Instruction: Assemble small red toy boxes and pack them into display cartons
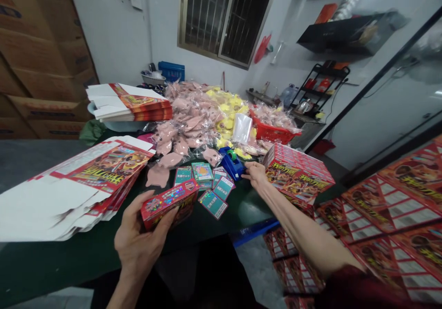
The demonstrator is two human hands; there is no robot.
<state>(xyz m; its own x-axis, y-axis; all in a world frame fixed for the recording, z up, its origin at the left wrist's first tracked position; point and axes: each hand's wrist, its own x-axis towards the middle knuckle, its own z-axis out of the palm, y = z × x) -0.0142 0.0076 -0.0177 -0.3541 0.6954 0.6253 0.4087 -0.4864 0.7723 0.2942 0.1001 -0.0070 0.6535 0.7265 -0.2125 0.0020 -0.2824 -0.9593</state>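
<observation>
My left hand (141, 233) is wrapped round a small red printed carton (169, 203), its shiny patterned side facing up. At the right end of a blue tape dispenser (231, 164) with a green roll (231, 154), my right hand (256, 174) has its fingers drawn together. Whatever lies between those fingertips, if anything, is too small to make out. Several teal and white cards (213, 203) are spread on the dark green table (186, 235) between the carton and the dispenser. A pink animal-shaped piece (158, 175) lies just beyond the carton.
Flattened red and white cartons (103, 175) are stacked at left, with more (138, 104) behind. Bagged pink pieces (193, 111) and yellow pieces (229, 106) form a heap, beside a red basket (276, 134). Packed red boxes (300, 171) stand right; more stacks (397, 207) flank my right arm.
</observation>
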